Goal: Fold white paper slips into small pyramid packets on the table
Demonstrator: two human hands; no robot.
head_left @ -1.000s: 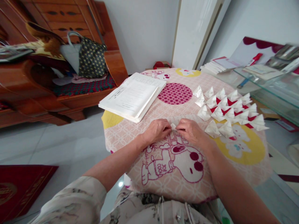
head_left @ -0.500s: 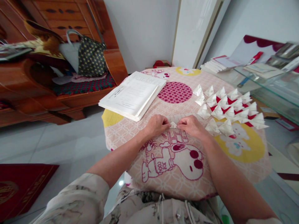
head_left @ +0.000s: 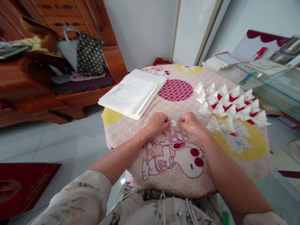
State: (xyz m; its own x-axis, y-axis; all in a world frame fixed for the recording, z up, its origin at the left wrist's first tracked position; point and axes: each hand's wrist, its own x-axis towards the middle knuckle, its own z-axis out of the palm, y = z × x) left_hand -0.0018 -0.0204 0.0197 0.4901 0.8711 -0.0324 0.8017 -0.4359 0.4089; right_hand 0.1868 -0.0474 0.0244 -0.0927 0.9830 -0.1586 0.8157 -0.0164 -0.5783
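My left hand (head_left: 158, 122) and my right hand (head_left: 191, 123) meet over a small white folded paper piece (head_left: 173, 123), each pinching one side of it with closed fingers. The piece rests on a pink cartoon-print cloth (head_left: 178, 162) covering a round table. To the right of my right hand lies a cluster of several finished white-and-red folded paper triangles (head_left: 231, 107). A stack of white printed sheets (head_left: 133, 93) lies on the cloth beyond my left hand.
A wooden bench (head_left: 70, 93) with a dotted handbag (head_left: 90, 56) stands at the left. A glass shelf (head_left: 276, 84) with papers and a pen is at the right. A red mat (head_left: 21, 187) lies on the tiled floor.
Both hands stay pinched on the small paper piece, shifting slightly away from me across the cloth. The view has tilted a little downward.
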